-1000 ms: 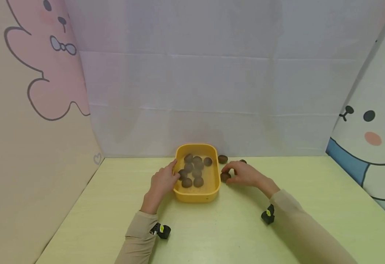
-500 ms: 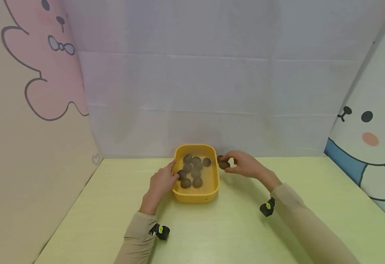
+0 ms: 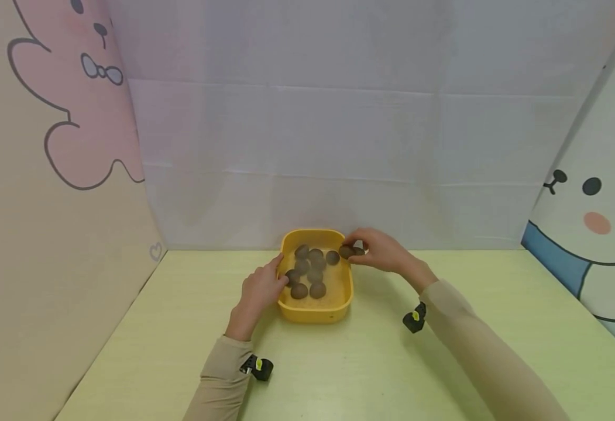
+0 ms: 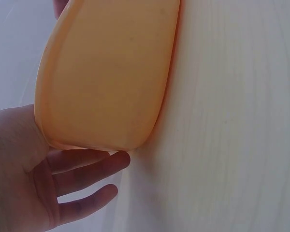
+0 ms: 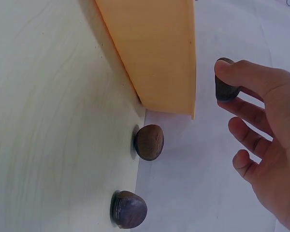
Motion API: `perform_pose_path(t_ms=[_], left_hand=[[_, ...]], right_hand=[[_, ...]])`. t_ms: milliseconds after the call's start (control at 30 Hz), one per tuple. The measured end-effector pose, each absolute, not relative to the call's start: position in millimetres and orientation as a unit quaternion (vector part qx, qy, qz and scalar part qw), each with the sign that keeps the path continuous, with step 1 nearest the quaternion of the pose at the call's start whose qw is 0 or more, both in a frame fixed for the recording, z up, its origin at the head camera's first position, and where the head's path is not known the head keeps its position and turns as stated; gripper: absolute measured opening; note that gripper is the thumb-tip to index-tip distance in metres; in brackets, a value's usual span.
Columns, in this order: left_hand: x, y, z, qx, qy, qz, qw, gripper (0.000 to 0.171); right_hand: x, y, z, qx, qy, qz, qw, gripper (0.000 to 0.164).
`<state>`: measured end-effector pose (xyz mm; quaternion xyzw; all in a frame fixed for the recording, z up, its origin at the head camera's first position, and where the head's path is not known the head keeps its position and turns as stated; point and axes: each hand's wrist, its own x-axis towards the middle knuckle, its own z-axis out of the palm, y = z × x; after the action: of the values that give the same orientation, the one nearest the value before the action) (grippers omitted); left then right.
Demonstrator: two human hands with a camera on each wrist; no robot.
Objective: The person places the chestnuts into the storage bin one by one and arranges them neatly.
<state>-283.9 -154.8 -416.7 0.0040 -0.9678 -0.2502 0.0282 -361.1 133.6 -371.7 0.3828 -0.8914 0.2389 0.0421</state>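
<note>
A yellow plastic tray [image 3: 315,316] with rounded corners stands against the back wall, several brown chestnuts [image 3: 318,290] lying inside. My left hand [image 3: 257,289] grips its left rim, thumb over the edge; in the left wrist view the fingers [image 4: 87,176] lie along the outer wall. Between thumb and fingertips my right hand [image 3: 381,251] pinches one dark chestnut [image 5: 224,82], raised at the tray's right rim. Two other chestnuts rest on the table in the right wrist view: one nearer the tray [image 5: 149,142], one farther off [image 5: 129,209].
Close behind the tray rises a white sheet-covered wall [image 3: 339,146]. Printed side panels [image 3: 75,234] bound the pale yellow-green table [image 3: 339,374] left and right. Each wrist wears a small black camera [image 3: 415,318].
My right hand has picked up a chestnut from the table beside the tray and carried it up and left to the tray's right rim. The left hand and tray stay put.
</note>
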Motion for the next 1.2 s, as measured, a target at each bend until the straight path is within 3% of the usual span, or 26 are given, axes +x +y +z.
perform_pose_path(t_ms=[833, 1200], left_hand=[[-285.5, -155.0, -417.8, 0.000, -0.968, -0.250, 0.032, 0.062], [-284.3, -154.5, -418.8, 0.002, -0.967, -0.251, 0.035, 0.062]], right_hand=[[-384.4, 98.1, -388.9, 0.383, -0.904, 0.185, -0.035, 0.032], [-382.9, 84.2, -387.9, 0.322, -0.931, 0.150, -0.084, 0.012]])
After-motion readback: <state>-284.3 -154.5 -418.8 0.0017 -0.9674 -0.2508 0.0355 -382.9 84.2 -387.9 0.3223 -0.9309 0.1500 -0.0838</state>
